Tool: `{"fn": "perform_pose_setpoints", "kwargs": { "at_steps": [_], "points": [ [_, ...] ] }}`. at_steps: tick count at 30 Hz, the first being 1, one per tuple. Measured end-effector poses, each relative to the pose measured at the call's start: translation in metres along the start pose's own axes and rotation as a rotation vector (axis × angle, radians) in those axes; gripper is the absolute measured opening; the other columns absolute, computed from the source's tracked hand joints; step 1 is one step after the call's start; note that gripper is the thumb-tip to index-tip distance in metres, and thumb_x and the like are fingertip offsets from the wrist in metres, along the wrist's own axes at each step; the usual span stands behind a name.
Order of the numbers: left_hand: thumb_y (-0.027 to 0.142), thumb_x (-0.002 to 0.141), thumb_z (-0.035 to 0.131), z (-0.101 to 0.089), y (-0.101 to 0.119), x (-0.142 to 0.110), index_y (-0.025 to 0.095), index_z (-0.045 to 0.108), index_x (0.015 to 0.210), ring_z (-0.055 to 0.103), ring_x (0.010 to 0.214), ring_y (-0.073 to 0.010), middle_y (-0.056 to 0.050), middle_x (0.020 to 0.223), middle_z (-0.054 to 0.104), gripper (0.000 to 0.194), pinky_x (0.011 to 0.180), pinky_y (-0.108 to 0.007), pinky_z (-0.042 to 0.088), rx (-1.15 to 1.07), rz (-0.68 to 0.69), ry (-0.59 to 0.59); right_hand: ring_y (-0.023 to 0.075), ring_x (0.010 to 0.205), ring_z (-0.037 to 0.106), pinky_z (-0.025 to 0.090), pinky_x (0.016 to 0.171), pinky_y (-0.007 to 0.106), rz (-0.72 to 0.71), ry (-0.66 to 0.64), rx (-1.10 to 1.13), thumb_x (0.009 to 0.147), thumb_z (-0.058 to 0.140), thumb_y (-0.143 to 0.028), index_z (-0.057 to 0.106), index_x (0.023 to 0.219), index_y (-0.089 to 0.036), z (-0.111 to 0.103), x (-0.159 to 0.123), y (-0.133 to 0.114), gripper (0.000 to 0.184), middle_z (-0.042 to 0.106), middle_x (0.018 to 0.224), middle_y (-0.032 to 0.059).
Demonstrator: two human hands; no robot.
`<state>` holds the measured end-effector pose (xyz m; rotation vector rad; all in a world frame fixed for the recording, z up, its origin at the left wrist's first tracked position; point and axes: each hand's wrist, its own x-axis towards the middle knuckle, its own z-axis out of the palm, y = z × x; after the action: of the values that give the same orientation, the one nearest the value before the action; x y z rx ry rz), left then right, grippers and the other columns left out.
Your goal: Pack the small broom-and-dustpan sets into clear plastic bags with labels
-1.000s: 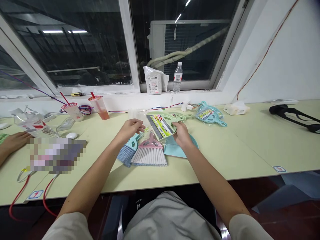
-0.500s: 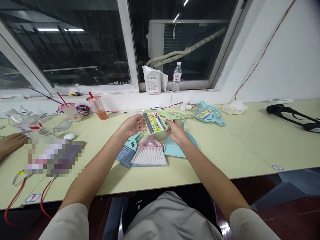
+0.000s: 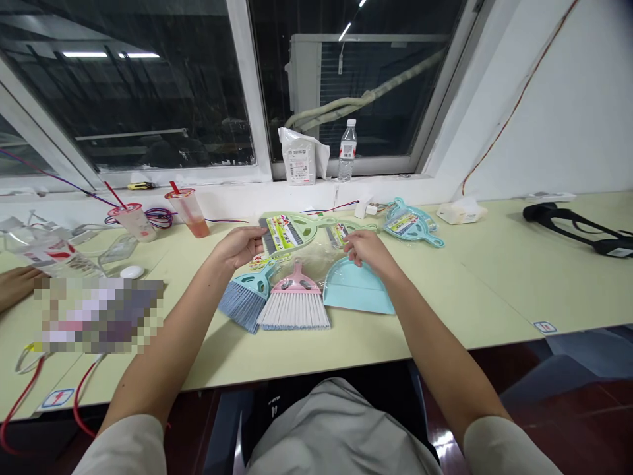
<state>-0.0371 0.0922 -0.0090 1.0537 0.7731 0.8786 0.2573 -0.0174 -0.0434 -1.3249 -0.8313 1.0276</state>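
My left hand (image 3: 240, 247) pinches the bristle end of a light-green hand brush and dustpan set (image 3: 289, 232) with a yellow label, tilted above the table. My right hand (image 3: 368, 251) is over the back of a teal dustpan (image 3: 359, 290), fingers loosely bent and apart. Close to its fingertips is a second green labelled piece (image 3: 339, 234), its handle partly behind the hand; I cannot tell whether they touch. Below lie a pink hand brush (image 3: 297, 297) with white bristles and a teal hand brush (image 3: 247, 297) with blue bristles. Clear plastic wrap lies around them.
Another wrapped teal set (image 3: 410, 224) lies at the back right, near a tissue pack (image 3: 461, 211). Two drink cups (image 3: 190, 214) with red straws stand at the back left. A water bottle (image 3: 347, 152) stands on the sill. Another person's hand (image 3: 20, 287) rests far left.
The green set has shifted left with my left hand, and my right hand has come off it. The second green piece and more of the teal dustpan now show.
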Motion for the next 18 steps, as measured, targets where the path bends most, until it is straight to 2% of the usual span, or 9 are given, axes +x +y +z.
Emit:
{"fn": "perform_pose_setpoints", "kwargs": {
  "at_steps": [2, 5, 8, 12, 15, 18],
  "points": [
    [0.005, 0.088, 0.059, -0.010, 0.000, -0.002, 0.004, 0.072, 0.109, 0.077, 0.088, -0.0239, -0.019, 0.099, 0.078, 0.024, 0.078, -0.029, 0.065, 0.011, 0.019, 0.022, 0.0063, 0.027, 0.035, 0.014, 0.028, 0.020, 0.047, -0.041, -0.057, 0.072, 0.076, -0.007, 0.062, 0.068, -0.017, -0.006, -0.002, 0.000, 0.017, 0.056, 0.043, -0.0019],
    [0.005, 0.088, 0.060, -0.019, -0.003, -0.002, 0.005, 0.072, 0.108, 0.077, 0.086, -0.0232, -0.018, 0.098, 0.078, 0.023, 0.072, -0.026, 0.065, 0.022, 0.035, 0.047, 0.0041, 0.025, 0.028, 0.008, 0.028, 0.020, 0.082, -0.133, -0.150, 0.067, 0.080, -0.007, 0.056, 0.055, -0.019, -0.001, -0.008, 0.002, 0.029, 0.051, 0.035, -0.0035],
    [0.006, 0.087, 0.061, -0.021, -0.007, -0.001, 0.005, 0.072, 0.109, 0.077, 0.089, -0.0240, -0.018, 0.099, 0.078, 0.024, 0.076, -0.028, 0.065, 0.014, 0.031, 0.039, 0.0064, 0.023, 0.030, 0.011, 0.027, 0.022, 0.047, -0.159, -0.356, 0.065, 0.083, -0.014, 0.052, 0.046, -0.021, 0.010, -0.012, 0.004, 0.037, 0.050, 0.033, -0.0021],
    [0.006, 0.087, 0.060, -0.020, -0.010, 0.000, 0.003, 0.072, 0.110, 0.077, 0.089, -0.0241, -0.020, 0.102, 0.077, 0.025, 0.076, -0.030, 0.065, -0.003, 0.016, 0.019, 0.0092, 0.023, 0.033, 0.021, 0.029, 0.025, 0.006, -0.137, -0.601, 0.068, 0.082, -0.024, 0.050, 0.042, -0.022, 0.018, -0.011, 0.001, 0.042, 0.047, 0.030, 0.0002],
    [0.005, 0.088, 0.058, -0.019, -0.011, 0.000, 0.001, 0.071, 0.109, 0.077, 0.085, -0.0232, -0.021, 0.101, 0.077, 0.025, 0.071, -0.028, 0.064, -0.008, 0.012, 0.018, 0.0111, 0.027, 0.038, 0.027, 0.032, 0.026, 0.025, -0.134, -0.762, 0.071, 0.079, -0.029, 0.051, 0.044, -0.021, 0.022, -0.009, -0.004, 0.040, 0.049, 0.033, 0.0017],
    [0.004, 0.088, 0.058, -0.020, -0.011, 0.000, 0.001, 0.071, 0.110, 0.076, 0.084, -0.0230, -0.021, 0.099, 0.077, 0.025, 0.068, -0.027, 0.064, -0.013, 0.011, 0.006, 0.0124, 0.031, 0.042, 0.032, 0.034, 0.027, 0.069, -0.189, -0.868, 0.072, 0.075, -0.026, 0.052, 0.047, -0.021, 0.026, -0.006, -0.007, 0.034, 0.052, 0.038, 0.0028]
  ]
}}
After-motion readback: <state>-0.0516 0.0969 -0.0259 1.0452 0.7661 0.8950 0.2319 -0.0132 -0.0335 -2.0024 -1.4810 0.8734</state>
